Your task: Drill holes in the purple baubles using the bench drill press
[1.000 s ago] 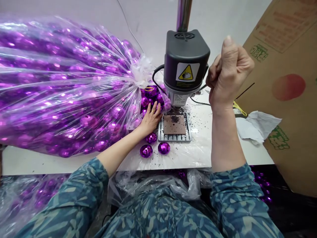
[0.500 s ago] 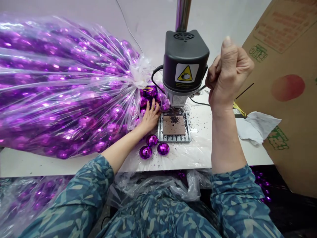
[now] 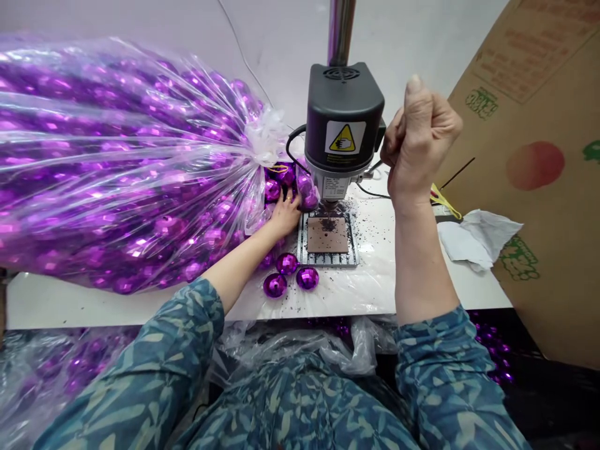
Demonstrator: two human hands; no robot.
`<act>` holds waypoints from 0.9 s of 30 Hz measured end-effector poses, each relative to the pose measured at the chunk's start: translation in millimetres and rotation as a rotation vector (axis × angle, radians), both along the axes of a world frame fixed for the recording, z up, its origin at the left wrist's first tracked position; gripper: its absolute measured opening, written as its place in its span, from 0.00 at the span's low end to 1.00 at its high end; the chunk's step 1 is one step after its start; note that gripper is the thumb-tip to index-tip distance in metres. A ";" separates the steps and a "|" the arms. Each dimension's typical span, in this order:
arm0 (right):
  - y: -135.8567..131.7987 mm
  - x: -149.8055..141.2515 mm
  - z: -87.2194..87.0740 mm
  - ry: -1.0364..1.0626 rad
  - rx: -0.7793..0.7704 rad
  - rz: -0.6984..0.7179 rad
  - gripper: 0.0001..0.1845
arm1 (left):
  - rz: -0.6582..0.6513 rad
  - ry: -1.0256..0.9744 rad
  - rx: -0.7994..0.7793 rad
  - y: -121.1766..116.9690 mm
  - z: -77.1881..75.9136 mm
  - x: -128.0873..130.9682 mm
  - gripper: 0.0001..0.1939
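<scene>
My left hand (image 3: 285, 214) reaches into the mouth of a clear plastic bag (image 3: 266, 139). Its fingers are spread and touch shiny purple mirror balls (image 3: 272, 189); the fingertips are partly hidden among them. A closed fist is what my right hand (image 3: 418, 140) makes, thumb up, just right of the dark drill press (image 3: 344, 115). Whatever lies inside that fist is hidden. Under the drill, a brown board (image 3: 328, 240) with a small hole rests on the slotted metal base (image 3: 323, 259), strewn with dark shavings. Three loose purple balls (image 3: 287, 264) sit in front of the base.
The bulging bag of purple balls fills the left side of the white table (image 3: 75, 306). On the right, a large cardboard box (image 3: 534, 219) leans beside crumpled white paper (image 3: 482, 234) and a yellow-handled tool (image 3: 445, 201). Clear plastic sheeting (image 3: 300, 344) hangs at the table's front edge.
The view has shifted slightly. My left hand sits a little deeper among the balls at the bag's mouth. My right fist stays closed beside the drill press.
</scene>
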State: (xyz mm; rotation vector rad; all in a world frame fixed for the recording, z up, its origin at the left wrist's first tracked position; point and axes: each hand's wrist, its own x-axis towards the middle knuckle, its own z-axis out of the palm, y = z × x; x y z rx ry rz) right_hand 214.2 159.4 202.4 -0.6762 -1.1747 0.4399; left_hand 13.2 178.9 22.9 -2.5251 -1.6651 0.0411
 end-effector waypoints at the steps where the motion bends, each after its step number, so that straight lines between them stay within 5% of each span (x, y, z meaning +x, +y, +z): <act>1: 0.3 -0.2 0.0 0.005 0.002 0.002 0.42 | -0.015 0.003 0.007 -3.9 0.4 0.2 0.22; 8: 2.4 -2.0 0.6 0.032 0.035 0.015 0.40 | -0.088 0.000 0.037 -36.1 21.2 -5.5 0.21; 12: 6.2 -3.4 0.8 0.084 0.091 0.031 0.42 | -0.159 -0.132 0.106 -88.7 34.4 -7.9 0.23; 16: 9.4 -4.1 -0.6 0.103 0.134 0.060 0.38 | -0.383 -0.180 0.083 -170.0 16.7 4.1 0.32; 19: 10.5 -4.7 -1.2 0.099 0.159 0.050 0.35 | -0.467 -0.119 0.001 -202.8 -6.8 9.3 0.39; 23: 12.6 -5.7 -0.5 0.124 0.184 0.064 0.35 | -0.405 -0.089 -0.014 -189.0 -15.7 3.9 0.38; 27: 15.3 -5.6 -0.6 0.137 0.197 0.066 0.35 | -0.554 -0.014 -0.031 -156.4 -1.4 -0.4 0.39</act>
